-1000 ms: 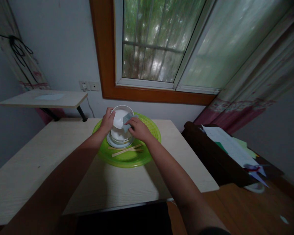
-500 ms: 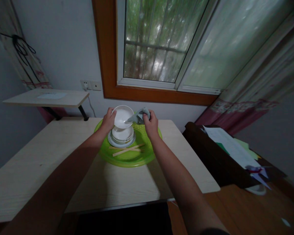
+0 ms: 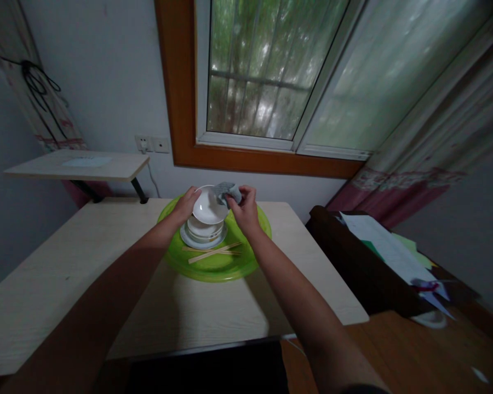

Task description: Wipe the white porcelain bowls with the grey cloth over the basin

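Note:
My left hand (image 3: 187, 203) grips the left rim of a white bowl (image 3: 208, 208), thumb over the edge. The bowl is tilted toward me above a stack of white bowls (image 3: 204, 230) that stands on a plate (image 3: 183, 236). In my right hand (image 3: 245, 207) is a bunched grey-green cloth (image 3: 225, 191), which lies against the bowl's upper right rim. Wooden chopsticks (image 3: 213, 251) lie crossed on the green tray (image 3: 225, 272), in front of the stack.
The tray sits on a pale wooden table (image 3: 213, 317). A small raised shelf (image 3: 119, 164) stands at the table's back left. Behind is a window (image 3: 267, 82); at right, papers (image 3: 382, 241) lie on a dark piece of furniture (image 3: 353, 262).
The bowl has moved slightly right and down and tilts more toward the right. My right hand has moved left, bringing the cloth onto the bowl's rim.

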`<state>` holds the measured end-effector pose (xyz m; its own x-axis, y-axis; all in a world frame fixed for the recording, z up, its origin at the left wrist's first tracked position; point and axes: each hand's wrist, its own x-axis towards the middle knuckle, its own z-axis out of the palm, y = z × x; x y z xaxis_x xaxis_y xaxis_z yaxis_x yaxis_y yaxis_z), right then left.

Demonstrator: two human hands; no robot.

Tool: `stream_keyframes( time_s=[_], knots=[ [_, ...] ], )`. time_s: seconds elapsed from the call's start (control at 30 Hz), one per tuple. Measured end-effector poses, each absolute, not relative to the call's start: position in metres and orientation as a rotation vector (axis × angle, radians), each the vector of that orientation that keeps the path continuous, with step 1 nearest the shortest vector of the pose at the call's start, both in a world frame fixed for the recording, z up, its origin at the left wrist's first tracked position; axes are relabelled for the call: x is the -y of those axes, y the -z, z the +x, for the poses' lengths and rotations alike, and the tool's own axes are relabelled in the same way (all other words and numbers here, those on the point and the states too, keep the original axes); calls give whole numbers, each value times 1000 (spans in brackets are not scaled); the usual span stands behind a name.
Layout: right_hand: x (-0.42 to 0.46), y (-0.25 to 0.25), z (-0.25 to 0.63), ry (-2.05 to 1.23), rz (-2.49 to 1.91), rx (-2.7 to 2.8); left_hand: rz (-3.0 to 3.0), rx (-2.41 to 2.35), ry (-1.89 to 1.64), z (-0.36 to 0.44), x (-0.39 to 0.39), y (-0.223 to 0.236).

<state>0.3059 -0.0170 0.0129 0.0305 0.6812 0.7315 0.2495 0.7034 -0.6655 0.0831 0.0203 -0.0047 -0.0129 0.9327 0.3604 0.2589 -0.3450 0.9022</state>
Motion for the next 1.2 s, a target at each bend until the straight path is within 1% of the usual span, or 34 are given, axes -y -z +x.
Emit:
stream_keyframes(
  time_s=[0.2,0.27,0.33,0.5,0.67,0.87,1.0,1.2],
  knots=[
    [29,-18,297,17,-706,2333,1712,-1208,-1391,83,-25,1],
    [37,-22,293,146,-730,2465,1721,-1232,-1407,83,-26,0],
    [44,-27,290,207,-770,2501,1722,-1252,-1416,84,-26,-1],
    [53,-33,289,131,-866,2422,1728,-1260,-1419,84,-18,-6],
    [51,-29,291,13,-817,2432,1734,-1265,-1400,82,-11,-6],
    [45,-23,289,96,-738,2518,1768,-1229,-1377,83,-14,-1],
    [38,-18,287,182,-768,2555,1802,-1171,-1338,86,-11,-2],
    [38,-15,285,155,-792,2648,1787,-1170,-1301,87,-6,-3]
  ],
)
